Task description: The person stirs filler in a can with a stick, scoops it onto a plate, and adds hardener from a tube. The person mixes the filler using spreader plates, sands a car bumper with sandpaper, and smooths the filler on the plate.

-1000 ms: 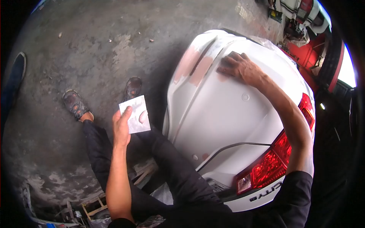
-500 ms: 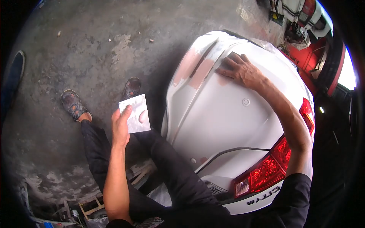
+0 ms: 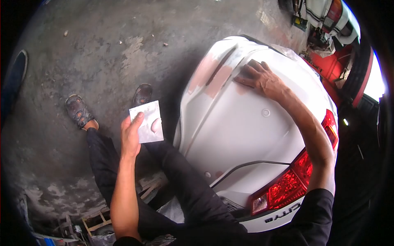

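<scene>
My left hand [image 3: 132, 135] grips a flat, square whitish plate [image 3: 148, 122] with the thumb on top; a small lump of pinkish paste sits near its right edge. My right hand [image 3: 260, 78] lies on the white car bumper [image 3: 246, 127], fingers spread, close to the pink filler patch [image 3: 219, 80]. Its fingertips look dark, and nothing can be made out beneath them. A second pink patch [image 3: 202, 74] lies beyond a dark slot in the bumper. Below my right forearm is the red tail light [image 3: 287, 186].
My sandalled feet stand on the stained concrete floor [image 3: 94, 49]. Wooden and metal frames [image 3: 96, 221] lie at the bottom left. A red object [image 3: 328, 65] and another vehicle's light [image 3: 333, 14] are at the upper right. A dark blue rounded object [image 3: 16, 78] shows at the left edge.
My right hand has shifted slightly down and right along the bumper, its fingers still spread. My left hand keeps hold of the plate almost unmoved. The view has tilted a little.
</scene>
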The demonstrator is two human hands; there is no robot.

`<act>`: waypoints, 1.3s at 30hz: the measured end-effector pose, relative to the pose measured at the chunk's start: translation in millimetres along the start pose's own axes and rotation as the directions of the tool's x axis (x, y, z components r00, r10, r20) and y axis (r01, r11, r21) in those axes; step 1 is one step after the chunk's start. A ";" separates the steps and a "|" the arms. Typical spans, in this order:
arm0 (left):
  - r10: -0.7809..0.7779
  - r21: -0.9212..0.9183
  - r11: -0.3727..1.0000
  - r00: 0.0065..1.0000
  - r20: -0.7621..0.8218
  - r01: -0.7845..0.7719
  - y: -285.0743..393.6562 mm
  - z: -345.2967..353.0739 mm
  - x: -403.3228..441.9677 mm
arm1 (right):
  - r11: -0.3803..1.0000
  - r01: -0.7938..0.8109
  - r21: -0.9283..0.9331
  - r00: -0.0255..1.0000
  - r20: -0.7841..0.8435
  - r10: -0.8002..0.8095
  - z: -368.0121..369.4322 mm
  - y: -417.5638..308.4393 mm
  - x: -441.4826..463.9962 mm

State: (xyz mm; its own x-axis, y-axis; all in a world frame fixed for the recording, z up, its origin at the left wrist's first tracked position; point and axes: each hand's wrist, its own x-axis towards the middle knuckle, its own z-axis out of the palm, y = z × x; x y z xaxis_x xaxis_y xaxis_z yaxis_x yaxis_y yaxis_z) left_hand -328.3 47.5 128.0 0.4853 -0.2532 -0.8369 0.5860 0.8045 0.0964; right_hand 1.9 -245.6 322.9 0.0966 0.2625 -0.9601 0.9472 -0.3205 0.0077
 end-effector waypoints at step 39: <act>0.008 0.013 1.000 1.000 -0.026 -0.008 5.1 -1.3 0.5 | 1.000 -0.002 0.016 1.000 -0.016 0.003 8.6 5.5 0.1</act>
State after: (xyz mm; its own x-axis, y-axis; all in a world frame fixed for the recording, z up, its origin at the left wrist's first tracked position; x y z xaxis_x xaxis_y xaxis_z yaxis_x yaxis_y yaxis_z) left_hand -325.9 52.2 127.3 0.4730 -0.2322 -0.8499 0.5905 0.7994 0.1103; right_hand 4.5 -255.1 320.4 0.1041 0.2763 -0.9554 0.9420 -0.3357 0.0055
